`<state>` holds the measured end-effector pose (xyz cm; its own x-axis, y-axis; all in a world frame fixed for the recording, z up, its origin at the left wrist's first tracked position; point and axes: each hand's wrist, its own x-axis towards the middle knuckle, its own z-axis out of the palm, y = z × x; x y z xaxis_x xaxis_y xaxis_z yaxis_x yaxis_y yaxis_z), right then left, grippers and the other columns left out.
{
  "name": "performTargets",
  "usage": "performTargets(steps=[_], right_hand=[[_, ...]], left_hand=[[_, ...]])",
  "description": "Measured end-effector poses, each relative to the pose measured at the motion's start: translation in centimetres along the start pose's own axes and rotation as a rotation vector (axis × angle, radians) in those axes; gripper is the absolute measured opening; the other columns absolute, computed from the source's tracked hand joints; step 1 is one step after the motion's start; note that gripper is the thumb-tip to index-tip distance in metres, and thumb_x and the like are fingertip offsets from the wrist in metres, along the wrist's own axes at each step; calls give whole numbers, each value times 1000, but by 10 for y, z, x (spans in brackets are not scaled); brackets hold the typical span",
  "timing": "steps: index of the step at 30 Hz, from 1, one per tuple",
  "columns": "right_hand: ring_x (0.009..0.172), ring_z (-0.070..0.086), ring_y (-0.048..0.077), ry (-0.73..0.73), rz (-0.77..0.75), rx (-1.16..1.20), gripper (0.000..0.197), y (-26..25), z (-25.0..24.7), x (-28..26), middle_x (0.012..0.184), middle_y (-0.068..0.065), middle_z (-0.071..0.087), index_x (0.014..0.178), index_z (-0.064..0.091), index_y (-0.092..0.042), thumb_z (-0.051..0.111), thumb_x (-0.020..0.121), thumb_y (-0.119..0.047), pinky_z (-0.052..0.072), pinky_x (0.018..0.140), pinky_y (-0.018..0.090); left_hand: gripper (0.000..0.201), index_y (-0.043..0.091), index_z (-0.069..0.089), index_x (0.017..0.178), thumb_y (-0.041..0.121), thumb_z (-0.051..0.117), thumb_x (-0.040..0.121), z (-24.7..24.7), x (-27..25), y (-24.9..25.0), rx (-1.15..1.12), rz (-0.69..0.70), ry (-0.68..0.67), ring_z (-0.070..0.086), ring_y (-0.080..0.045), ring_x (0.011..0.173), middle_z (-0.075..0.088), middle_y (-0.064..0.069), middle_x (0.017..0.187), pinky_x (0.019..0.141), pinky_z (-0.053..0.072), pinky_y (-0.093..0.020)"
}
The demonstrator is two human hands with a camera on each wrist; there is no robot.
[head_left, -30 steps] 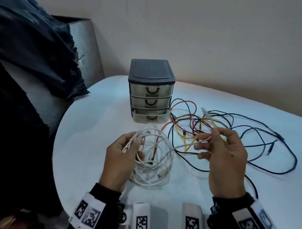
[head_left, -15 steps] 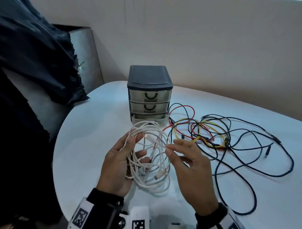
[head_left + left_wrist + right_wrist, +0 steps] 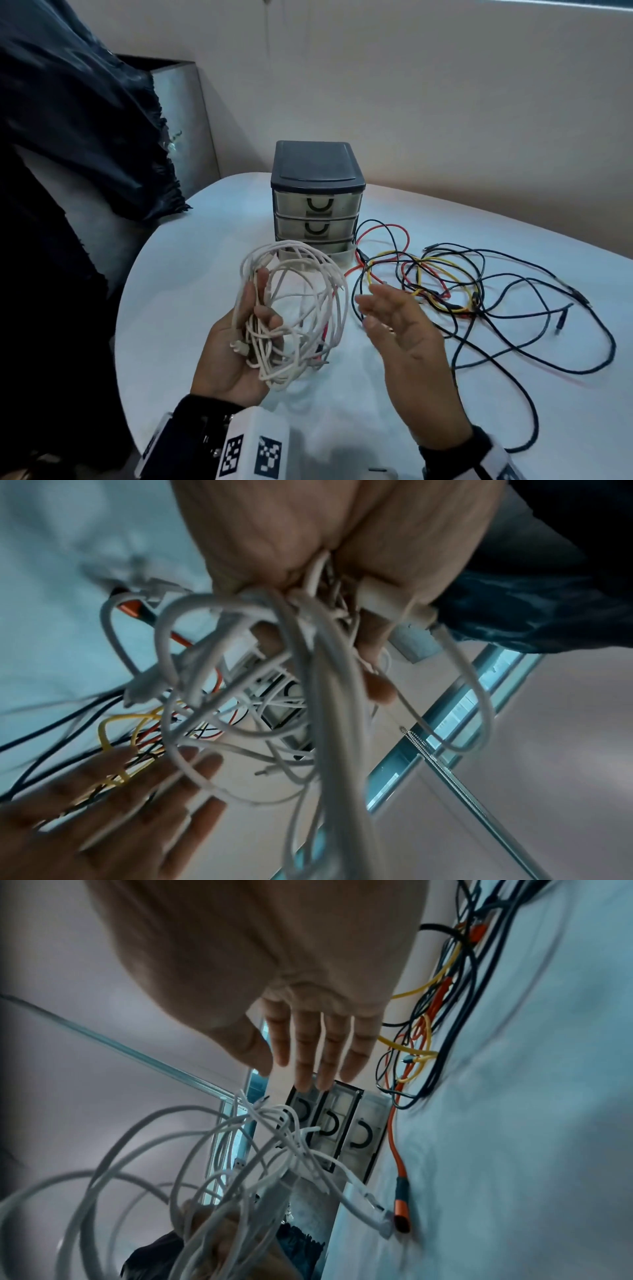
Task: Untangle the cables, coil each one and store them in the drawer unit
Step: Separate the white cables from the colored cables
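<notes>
One left hand (image 3: 236,346) grips the white cable coil (image 3: 301,308); right hand (image 3: 404,346) spread, before three drawers (image 3: 317,222).

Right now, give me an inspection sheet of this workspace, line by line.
Surface: white table, rounded edge.
Job's things: drawer unit with three drawers; the bottom one looks slightly pulled out.
Clutter: nothing seen.
Hands: left hand grips the white cable bundle, fingers curled round it; right hand open, holding nothing.
Cables: white bundle loosely coiled, lifted off the table; black, red and yellow cables tangled on the table right of the drawers.
Surroundings: plain wall, dark cloth at left, over a grey box.
</notes>
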<state>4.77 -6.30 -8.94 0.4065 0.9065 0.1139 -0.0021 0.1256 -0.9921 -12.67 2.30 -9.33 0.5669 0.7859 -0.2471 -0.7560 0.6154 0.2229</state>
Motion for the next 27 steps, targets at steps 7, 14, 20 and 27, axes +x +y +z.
performTargets(steps=[7,14,20,27], right_hand=[[87,70,13,-198,148,66,21,-1,11,-3,95,4,77,106,72,-15,60,93,-5,53,73,22],[71,62,19,-213,209,342,17,-5,11,-2,79,14,70,73,73,-9,62,79,-20,50,63,27],[67,65,23,-113,288,708,27,-6,3,0,61,10,58,65,65,-10,87,55,-23,55,63,28],[58,57,18,-39,231,759,48,-10,-8,9,53,2,43,92,72,-4,90,57,-31,54,63,25]], left_hand=[[12,14,76,75,20,76,65,6,-4,-6,195,51,70,64,-12,42,68,-1,60,38,52,-25],[27,22,73,104,28,80,79,-10,5,-2,70,-87,78,62,-3,47,64,6,59,42,52,-19],[67,20,77,103,19,100,40,-9,5,6,73,181,-38,67,-3,59,74,10,87,55,58,-23],[20,29,68,101,37,51,97,-10,7,17,160,271,170,74,-8,80,76,9,87,79,59,-38]])
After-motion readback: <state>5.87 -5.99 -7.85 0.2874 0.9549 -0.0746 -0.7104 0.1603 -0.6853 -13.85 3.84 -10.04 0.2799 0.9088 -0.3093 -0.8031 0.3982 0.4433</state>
